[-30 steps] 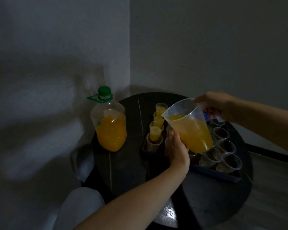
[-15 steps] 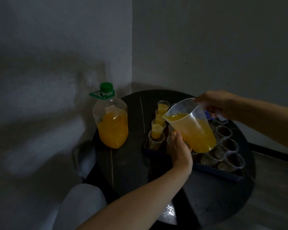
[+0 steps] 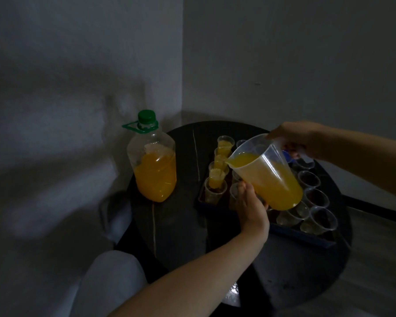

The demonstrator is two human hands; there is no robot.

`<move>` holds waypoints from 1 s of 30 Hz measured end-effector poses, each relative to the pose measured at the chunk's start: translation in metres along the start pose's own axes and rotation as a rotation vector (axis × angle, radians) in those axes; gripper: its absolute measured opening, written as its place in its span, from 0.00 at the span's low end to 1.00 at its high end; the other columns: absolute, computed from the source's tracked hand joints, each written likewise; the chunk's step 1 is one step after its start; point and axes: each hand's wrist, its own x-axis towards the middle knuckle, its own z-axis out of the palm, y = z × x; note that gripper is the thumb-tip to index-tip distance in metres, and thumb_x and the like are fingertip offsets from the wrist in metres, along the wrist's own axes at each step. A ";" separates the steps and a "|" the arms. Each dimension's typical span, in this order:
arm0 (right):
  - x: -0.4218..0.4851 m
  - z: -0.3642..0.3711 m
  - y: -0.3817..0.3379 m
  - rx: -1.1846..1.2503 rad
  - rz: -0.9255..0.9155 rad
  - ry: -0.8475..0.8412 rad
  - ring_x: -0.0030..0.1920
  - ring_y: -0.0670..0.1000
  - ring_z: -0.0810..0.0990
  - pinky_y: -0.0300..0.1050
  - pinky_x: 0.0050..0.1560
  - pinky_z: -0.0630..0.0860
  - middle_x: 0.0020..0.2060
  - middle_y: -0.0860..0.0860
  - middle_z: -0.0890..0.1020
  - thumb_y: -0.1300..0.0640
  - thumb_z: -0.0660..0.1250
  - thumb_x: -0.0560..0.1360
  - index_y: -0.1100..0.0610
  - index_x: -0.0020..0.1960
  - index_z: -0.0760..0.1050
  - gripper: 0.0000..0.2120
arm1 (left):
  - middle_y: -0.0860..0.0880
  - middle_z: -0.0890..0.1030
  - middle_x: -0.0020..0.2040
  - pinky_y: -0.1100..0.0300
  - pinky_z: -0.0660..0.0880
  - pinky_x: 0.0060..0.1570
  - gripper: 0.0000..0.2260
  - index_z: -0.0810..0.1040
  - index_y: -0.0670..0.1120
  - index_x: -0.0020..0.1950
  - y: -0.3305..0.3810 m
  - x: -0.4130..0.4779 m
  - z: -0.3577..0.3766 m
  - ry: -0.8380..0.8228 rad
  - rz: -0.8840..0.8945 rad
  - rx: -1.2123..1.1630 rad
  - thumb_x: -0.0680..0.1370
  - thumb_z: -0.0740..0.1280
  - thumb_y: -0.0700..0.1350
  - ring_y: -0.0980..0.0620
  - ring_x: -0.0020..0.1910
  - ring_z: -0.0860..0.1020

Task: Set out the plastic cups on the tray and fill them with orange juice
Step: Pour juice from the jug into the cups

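Observation:
A clear plastic jug (image 3: pixel 270 175) of orange juice is tilted to the left over a dark blue tray (image 3: pixel 306 234) of clear plastic cups. My right hand (image 3: pixel 300 138) grips its handle. My left hand (image 3: pixel 252 207) supports the jug's underside with the thumb up against its wall. The left column holds several cups with juice (image 3: pixel 224 145); its nearest cup (image 3: pixel 215 191) looks empty. The jug's spout is above this column. Empty cups (image 3: pixel 316 197) stand on the right side.
A large bottle (image 3: pixel 154 165) with a green cap, about half full of orange juice, stands on the left of the round dark table (image 3: pixel 181 225). The table sits in a corner between two walls. My knee (image 3: pixel 110 277) is below the table's near left edge.
The jug has tipped a little further to the left, and the juice now reaches its spout. Both hands keep their hold.

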 end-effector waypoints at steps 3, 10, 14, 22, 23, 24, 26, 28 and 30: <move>-0.003 0.002 -0.001 -0.016 -0.003 -0.005 0.30 0.49 0.68 0.41 0.32 0.65 0.34 0.55 0.74 0.54 0.68 0.77 0.60 0.43 0.75 0.09 | 0.49 0.67 0.74 0.47 0.74 0.67 0.63 0.57 0.58 0.80 0.001 0.000 -0.001 0.016 0.021 -0.051 0.50 0.64 0.83 0.54 0.63 0.72; -0.008 0.002 -0.003 -0.044 0.005 -0.021 0.29 0.49 0.67 0.41 0.32 0.64 0.32 0.55 0.73 0.54 0.68 0.77 0.60 0.43 0.74 0.10 | 0.45 0.67 0.76 0.45 0.74 0.69 0.22 0.58 0.55 0.81 -0.005 0.004 0.000 0.001 -0.037 0.004 0.87 0.53 0.53 0.53 0.61 0.73; -0.008 0.001 -0.003 -0.055 0.007 -0.032 0.30 0.49 0.67 0.42 0.33 0.64 0.33 0.55 0.73 0.53 0.67 0.78 0.60 0.41 0.74 0.12 | 0.45 0.67 0.76 0.44 0.74 0.69 0.26 0.58 0.54 0.81 -0.002 0.000 0.002 0.007 -0.026 -0.019 0.84 0.56 0.60 0.52 0.63 0.72; -0.007 0.003 -0.003 -0.055 0.013 -0.043 0.41 0.54 0.73 0.45 0.44 0.70 0.45 0.60 0.77 0.53 0.68 0.76 0.61 0.49 0.76 0.11 | 0.46 0.66 0.76 0.49 0.78 0.63 0.43 0.58 0.55 0.81 -0.005 0.002 0.000 -0.027 -0.012 -0.046 0.70 0.63 0.72 0.54 0.60 0.74; -0.008 0.003 -0.003 -0.062 0.013 -0.046 0.40 0.54 0.73 0.45 0.42 0.70 0.44 0.60 0.77 0.53 0.68 0.76 0.61 0.48 0.76 0.10 | 0.47 0.67 0.75 0.53 0.80 0.58 0.55 0.59 0.56 0.80 -0.004 0.001 0.000 -0.024 0.011 -0.048 0.58 0.65 0.79 0.56 0.57 0.75; -0.009 0.003 -0.004 -0.072 0.010 -0.057 0.37 0.53 0.73 0.44 0.39 0.69 0.41 0.59 0.76 0.53 0.67 0.77 0.61 0.47 0.75 0.10 | 0.48 0.67 0.74 0.57 0.80 0.54 0.63 0.59 0.57 0.80 -0.004 0.000 0.000 -0.002 0.028 -0.050 0.49 0.65 0.82 0.59 0.55 0.75; -0.008 0.002 -0.004 -0.092 0.000 -0.066 0.32 0.51 0.70 0.43 0.34 0.67 0.37 0.58 0.75 0.53 0.66 0.78 0.61 0.45 0.74 0.11 | 0.47 0.67 0.75 0.55 0.80 0.56 0.59 0.59 0.56 0.80 -0.001 -0.002 0.001 -0.003 0.023 -0.037 0.54 0.63 0.81 0.60 0.54 0.74; -0.007 0.001 -0.004 -0.105 0.011 -0.053 0.31 0.50 0.69 0.42 0.33 0.66 0.35 0.57 0.74 0.53 0.65 0.79 0.60 0.45 0.74 0.11 | 0.45 0.66 0.77 0.48 0.77 0.65 0.35 0.58 0.54 0.81 -0.001 0.000 0.002 -0.014 -0.012 -0.028 0.78 0.58 0.67 0.56 0.57 0.74; -0.008 0.001 -0.005 -0.109 0.027 -0.043 0.30 0.49 0.67 0.41 0.31 0.64 0.33 0.56 0.72 0.52 0.65 0.78 0.60 0.43 0.73 0.11 | 0.44 0.65 0.77 0.46 0.75 0.67 0.24 0.57 0.53 0.81 -0.006 0.004 0.001 -0.009 -0.031 -0.019 0.86 0.54 0.55 0.53 0.61 0.72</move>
